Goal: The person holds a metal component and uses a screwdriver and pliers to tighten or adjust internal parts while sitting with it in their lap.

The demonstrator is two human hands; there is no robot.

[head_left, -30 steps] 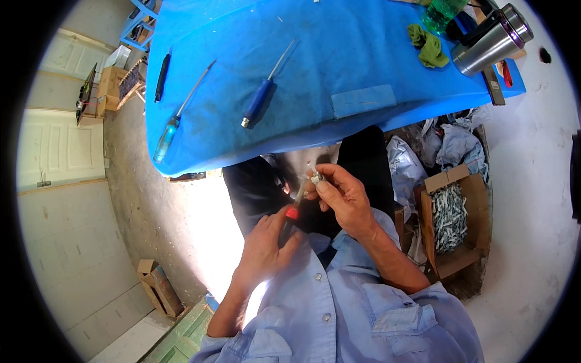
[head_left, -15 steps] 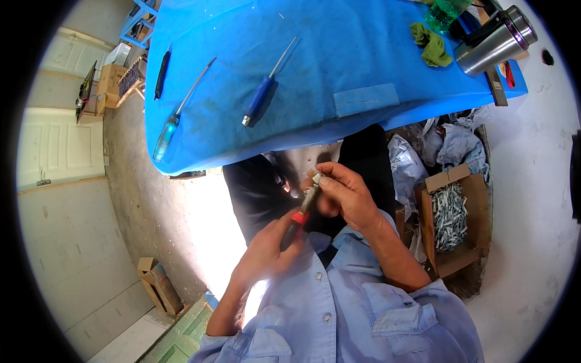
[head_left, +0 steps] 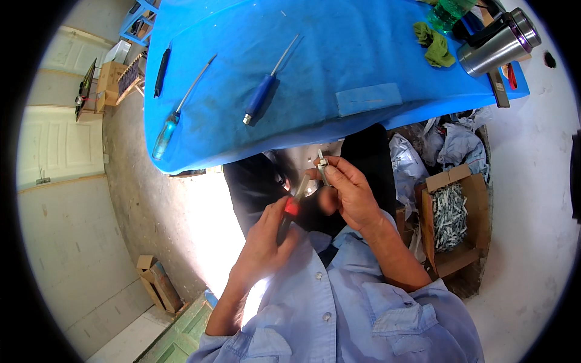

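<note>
A table [head_left: 209,134] under blue cloth filled most of the view in front of the seated person, its near edge running above the person's knees. Below its near right corner stood an open box [head_left: 478,218] full of grey metal strips [head_left: 448,221]. A steel mug [head_left: 493,51] lay tilted by the table's right edge. The person's left hand [head_left: 263,239] had its fingers curled closed around a handle; the right hand [head_left: 352,196] had thumb and forefinger pinched together, its lower fingers blurred. A teal screwdriver [head_left: 166,134] lay by the table's near left corner, and a blue screwdriver [head_left: 261,98] to its right, handle toward the near edge. The left hand's hand tool [head_left: 292,207], dark and red at the handle, pointed up toward the right fingers; I couldn't tell whether its tip touched them. A green cloth [head_left: 437,45] lay crumpled beside the mug. Smallest was the pale piece [head_left: 322,161] in the right hand's pinch, held upright over the lap, just short of the near edge.
</note>
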